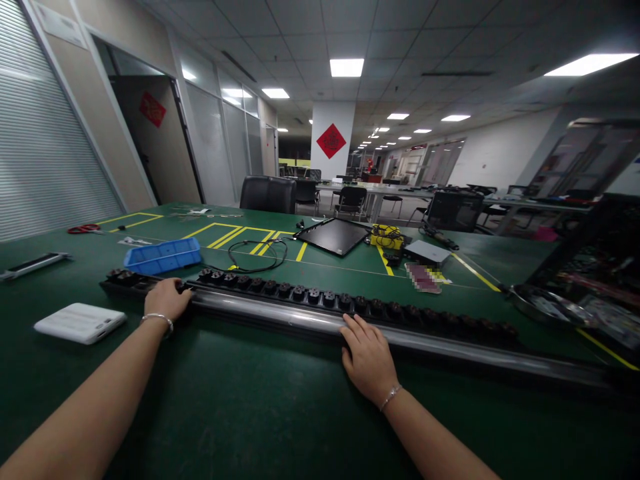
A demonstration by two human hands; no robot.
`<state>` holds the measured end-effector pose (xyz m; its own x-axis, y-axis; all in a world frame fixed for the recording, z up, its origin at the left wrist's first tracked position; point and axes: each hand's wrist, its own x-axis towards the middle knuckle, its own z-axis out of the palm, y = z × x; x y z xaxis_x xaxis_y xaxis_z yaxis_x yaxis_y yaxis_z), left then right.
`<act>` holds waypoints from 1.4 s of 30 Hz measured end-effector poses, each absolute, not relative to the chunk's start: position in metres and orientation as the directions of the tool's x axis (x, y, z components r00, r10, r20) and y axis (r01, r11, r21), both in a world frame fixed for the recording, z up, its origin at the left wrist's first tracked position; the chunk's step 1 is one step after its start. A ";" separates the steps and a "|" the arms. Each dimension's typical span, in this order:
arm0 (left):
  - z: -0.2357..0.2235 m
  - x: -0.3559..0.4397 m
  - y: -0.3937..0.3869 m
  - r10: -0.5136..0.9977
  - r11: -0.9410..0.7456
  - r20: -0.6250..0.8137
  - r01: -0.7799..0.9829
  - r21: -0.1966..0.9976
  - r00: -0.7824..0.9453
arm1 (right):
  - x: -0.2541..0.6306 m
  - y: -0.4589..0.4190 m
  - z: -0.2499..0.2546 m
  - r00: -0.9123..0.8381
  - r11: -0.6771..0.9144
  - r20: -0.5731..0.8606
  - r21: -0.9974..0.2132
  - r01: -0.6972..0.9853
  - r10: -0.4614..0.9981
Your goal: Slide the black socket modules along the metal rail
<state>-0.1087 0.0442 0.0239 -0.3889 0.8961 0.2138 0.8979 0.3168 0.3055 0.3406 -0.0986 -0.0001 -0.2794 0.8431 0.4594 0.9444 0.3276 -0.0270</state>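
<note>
A long black power strip [280, 311] stretches across the table, with a shiny smooth face towards me and a row of round black sockets [313, 295] along its far side. Near its left end, my left hand [166, 300] is closed over the strip, thumb and fingers bent at its edge; its fingertips are partly hidden. My right hand [369, 357] rests on the near face around the middle, palm down with its fingers stretched out.
Beyond the strip lie a blue plastic bin [163, 255], a black cable [257, 257], a dark flat panel [334, 235] and a yellow item [387, 236] with cords. A white box-shaped device [81, 323] is at left; red-handled scissors [85, 229] lie farther back. A metal bowl [547, 305] stands right.
</note>
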 end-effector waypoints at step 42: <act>0.022 0.044 -0.027 0.946 -0.198 0.267 0.979 0.037 0.182 | 0.342 -0.099 -0.002 -0.315 0.322 0.432 0.058 0.945 0.845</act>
